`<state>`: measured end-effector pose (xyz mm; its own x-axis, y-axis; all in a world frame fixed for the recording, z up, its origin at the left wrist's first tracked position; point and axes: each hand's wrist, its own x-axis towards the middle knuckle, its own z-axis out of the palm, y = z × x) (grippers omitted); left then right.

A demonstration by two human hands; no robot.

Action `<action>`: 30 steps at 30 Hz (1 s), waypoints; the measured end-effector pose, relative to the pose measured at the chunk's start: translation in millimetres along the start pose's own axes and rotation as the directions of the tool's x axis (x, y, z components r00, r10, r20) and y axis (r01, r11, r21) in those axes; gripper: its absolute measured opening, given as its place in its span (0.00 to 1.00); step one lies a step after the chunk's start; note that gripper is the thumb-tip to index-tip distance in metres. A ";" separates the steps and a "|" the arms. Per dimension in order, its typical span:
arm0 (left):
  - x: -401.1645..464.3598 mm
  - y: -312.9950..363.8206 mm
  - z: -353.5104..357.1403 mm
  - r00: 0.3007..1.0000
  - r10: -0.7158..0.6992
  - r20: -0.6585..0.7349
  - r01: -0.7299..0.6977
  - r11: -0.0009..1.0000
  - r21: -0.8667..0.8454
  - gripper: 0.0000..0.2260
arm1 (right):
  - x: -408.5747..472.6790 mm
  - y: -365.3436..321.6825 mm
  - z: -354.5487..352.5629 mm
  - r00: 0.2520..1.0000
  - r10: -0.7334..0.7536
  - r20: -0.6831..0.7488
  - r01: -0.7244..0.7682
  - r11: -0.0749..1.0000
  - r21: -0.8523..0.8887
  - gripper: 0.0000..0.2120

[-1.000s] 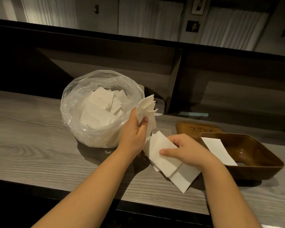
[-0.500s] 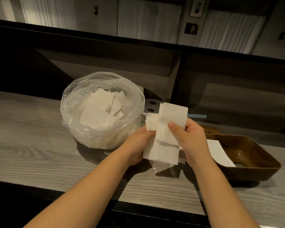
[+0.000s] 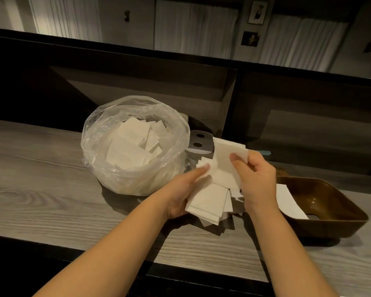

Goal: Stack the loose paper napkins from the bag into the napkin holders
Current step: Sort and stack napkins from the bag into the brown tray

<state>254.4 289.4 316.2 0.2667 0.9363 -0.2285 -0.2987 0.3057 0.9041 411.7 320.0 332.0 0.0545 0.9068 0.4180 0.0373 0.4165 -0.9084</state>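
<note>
Both hands hold a loose bundle of white paper napkins [image 3: 214, 189] above the grey wood-grain surface [image 3: 41, 189], between the clear plastic bag [image 3: 135, 144] and the brown napkin holder [image 3: 330, 202]. The left hand [image 3: 180, 196] grips the bundle's lower left side, its thumb lying across the front sheets. The right hand [image 3: 257, 179] pinches the top napkin near its upper right corner, thumb in front, fingers curled behind. The bundle's long axis runs from lower left to upper right, and the lower sheets fan out unevenly toward the surface's near edge.

The bag stands open-mouthed on the left, just beside the bundle, with more napkins lying loose inside. The holder sits to the right, partly behind the right wrist, one napkin [image 3: 291, 200] flat inside it. A grey piece with two dark holes [image 3: 199, 142] shows behind the bag. Open surface stretches left of the bag and along the near edge, which ends in a dark lip.
</note>
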 end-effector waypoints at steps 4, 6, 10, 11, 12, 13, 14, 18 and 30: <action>1.4 -3.0 -2.3 0.996 0.074 -0.042 -0.073 0.996 0.043 0.09 | -2.4 -11.9 -7.1 0.997 0.018 -0.074 -0.001 0.975 0.223 0.09; 2.8 -3.5 -2.6 0.993 0.106 -0.055 -0.106 0.994 0.007 0.10 | -2.7 -13.4 -8.4 0.996 0.091 0.007 -0.088 0.940 0.328 0.10; 7.0 -2.2 -1.2 0.986 0.134 -0.099 -0.146 0.981 -0.126 0.16 | -10.4 -3.4 9.1 0.943 0.216 0.254 -0.204 0.976 -0.074 0.05; 7.4 -0.7 -0.8 0.987 0.121 -0.107 -0.138 0.977 -0.165 0.20 | -10.7 0.1 14.4 0.950 0.203 0.238 -0.150 0.963 -0.223 0.05; 6.8 0.6 -0.5 0.988 0.105 -0.114 -0.123 0.977 -0.172 0.22 | -9.2 4.9 18.0 0.963 0.168 0.209 -0.092 0.940 -0.330 0.06; 4.3 1.9 0.6 0.989 0.101 -0.109 -0.117 0.982 -0.149 0.22 | -7.2 8.4 20.2 0.973 0.136 0.185 -0.053 0.918 -0.394 0.07; 2.2 1.8 1.8 0.988 0.120 -0.096 -0.129 0.987 -0.095 0.20 | -5.4 10.0 20.5 0.978 0.114 0.175 -0.030 0.907 -0.420 0.06; 5.4 -5.6 -1.2 0.901 0.366 -0.233 -0.289 0.907 0.307 0.13 | 0.3 13.4 11.3 0.976 0.148 0.159 -0.061 0.888 -0.455 0.04; 14.3 -9.2 -7.7 0.590 0.777 -0.220 -0.370 0.502 0.781 0.19 | -3.7 18.1 21.5 0.904 0.289 0.317 0.209 0.347 -0.914 0.33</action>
<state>253.9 301.3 301.8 -0.2763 0.8279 0.4881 0.4670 -0.3282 0.8211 390.7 325.6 313.8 -0.2559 0.9602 0.1119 0.9366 0.2750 -0.2174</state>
